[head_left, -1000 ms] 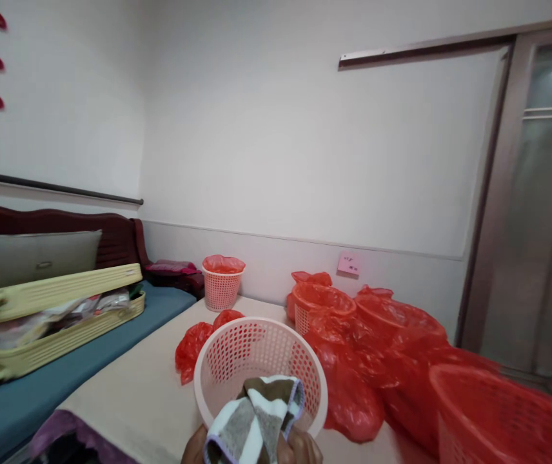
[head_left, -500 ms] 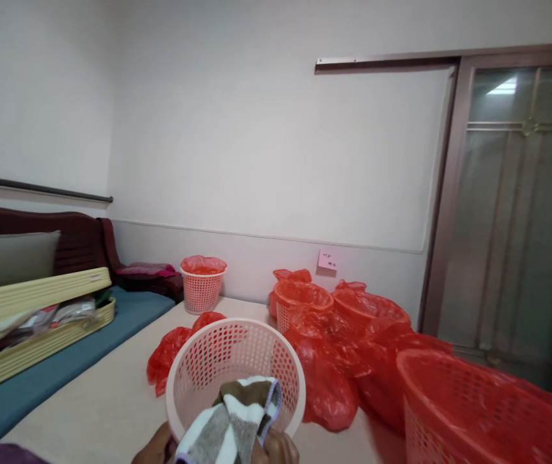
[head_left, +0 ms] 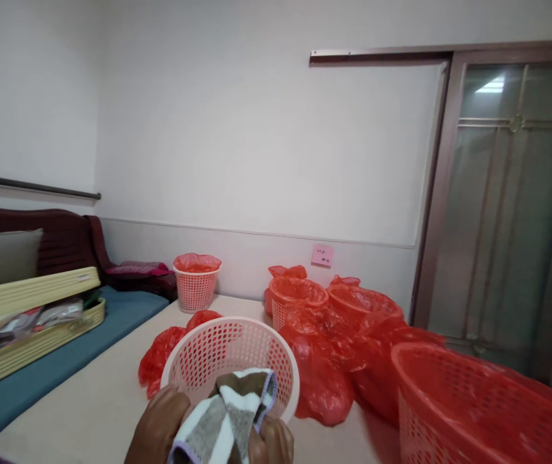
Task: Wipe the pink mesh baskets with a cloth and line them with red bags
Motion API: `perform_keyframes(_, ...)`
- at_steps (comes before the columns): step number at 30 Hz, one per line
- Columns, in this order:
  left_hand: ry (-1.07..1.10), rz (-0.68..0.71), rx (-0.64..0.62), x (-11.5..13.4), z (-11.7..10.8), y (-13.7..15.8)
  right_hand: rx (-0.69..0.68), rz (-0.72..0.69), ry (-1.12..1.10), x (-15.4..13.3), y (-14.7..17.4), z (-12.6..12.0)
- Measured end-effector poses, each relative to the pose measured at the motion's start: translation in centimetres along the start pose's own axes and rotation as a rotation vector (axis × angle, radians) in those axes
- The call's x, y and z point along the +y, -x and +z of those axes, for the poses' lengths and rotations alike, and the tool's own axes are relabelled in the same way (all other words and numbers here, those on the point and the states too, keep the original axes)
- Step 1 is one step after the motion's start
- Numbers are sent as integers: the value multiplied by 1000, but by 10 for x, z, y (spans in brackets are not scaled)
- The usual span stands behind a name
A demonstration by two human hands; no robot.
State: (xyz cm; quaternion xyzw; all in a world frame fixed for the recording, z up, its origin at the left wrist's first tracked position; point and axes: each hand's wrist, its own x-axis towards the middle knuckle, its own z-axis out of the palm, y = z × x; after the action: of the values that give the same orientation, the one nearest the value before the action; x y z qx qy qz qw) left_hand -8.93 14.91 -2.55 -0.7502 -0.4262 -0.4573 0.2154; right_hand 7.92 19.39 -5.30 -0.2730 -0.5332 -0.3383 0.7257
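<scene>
Striped cloth point(head_left: 225, 419): one, at the near side of the pale basket point(head_left: 251, 348). Your right hand point(head_left: 272, 441): fingers curled, pinching the cloth. Your left hand point(head_left: 157, 419): fingers bent at the basket; grip cannot be told.

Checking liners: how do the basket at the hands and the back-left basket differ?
The near basket shows bare walls; the back-left basket has a red bag. The near basket has a striped cloth at its rim; the back-left basket shows none. Both have pale holed sides.
</scene>
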Motion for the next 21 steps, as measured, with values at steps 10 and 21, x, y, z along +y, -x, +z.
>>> perform_keyframes(10,9,-42,213,-4,18,11,-26,16,-46,1,-2,-3)
perform_keyframes(21,98,-132,272,9,22,12,-182,-16,-11,4,-3,-22)
